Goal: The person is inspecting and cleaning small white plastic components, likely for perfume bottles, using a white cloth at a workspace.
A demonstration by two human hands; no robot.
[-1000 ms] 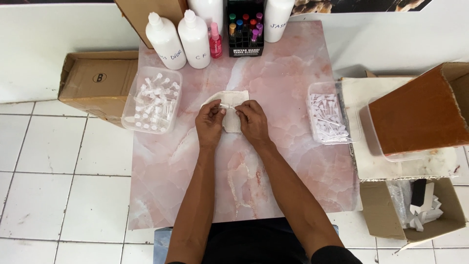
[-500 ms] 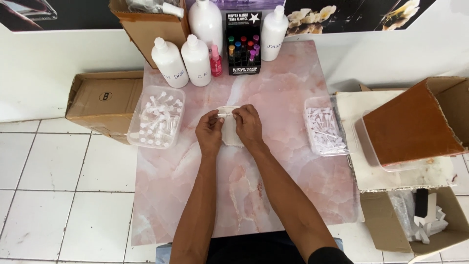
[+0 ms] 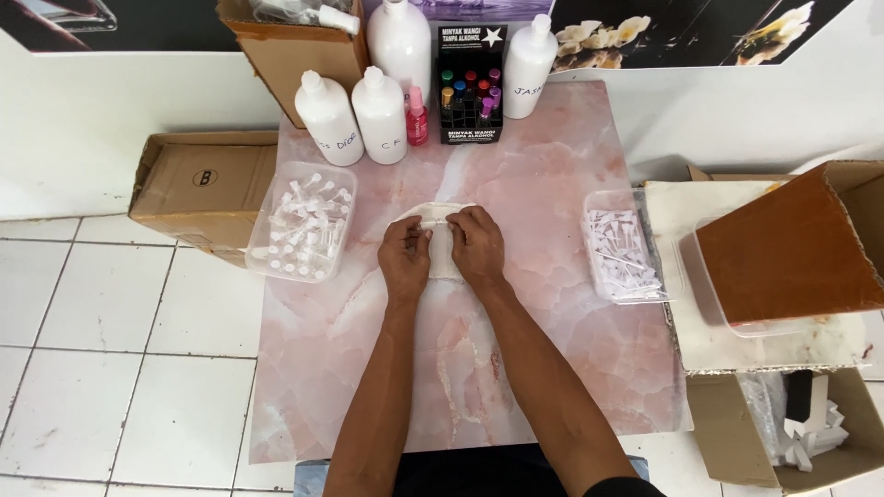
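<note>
Pink marble-pattern tabletop (image 3: 516, 359) with white veining, centre frame. Cream-white cloth (image 3: 440, 241) under the hands. White plastic bottles (image 3: 354, 115), upper centre. Small pink spray bottle (image 3: 417, 117) beside them. Black display box (image 3: 471, 87) with multicoloured caps. Brown cardboard box (image 3: 198, 193), left. Clear tub (image 3: 302, 223) of white caps. White tile floor (image 3: 101, 368), grey grout.

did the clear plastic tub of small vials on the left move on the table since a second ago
No. The clear plastic tub of small white vials sits at the pink marble tabletop's left edge, just below the two white bottles, as before; only the camera shifted.
</note>
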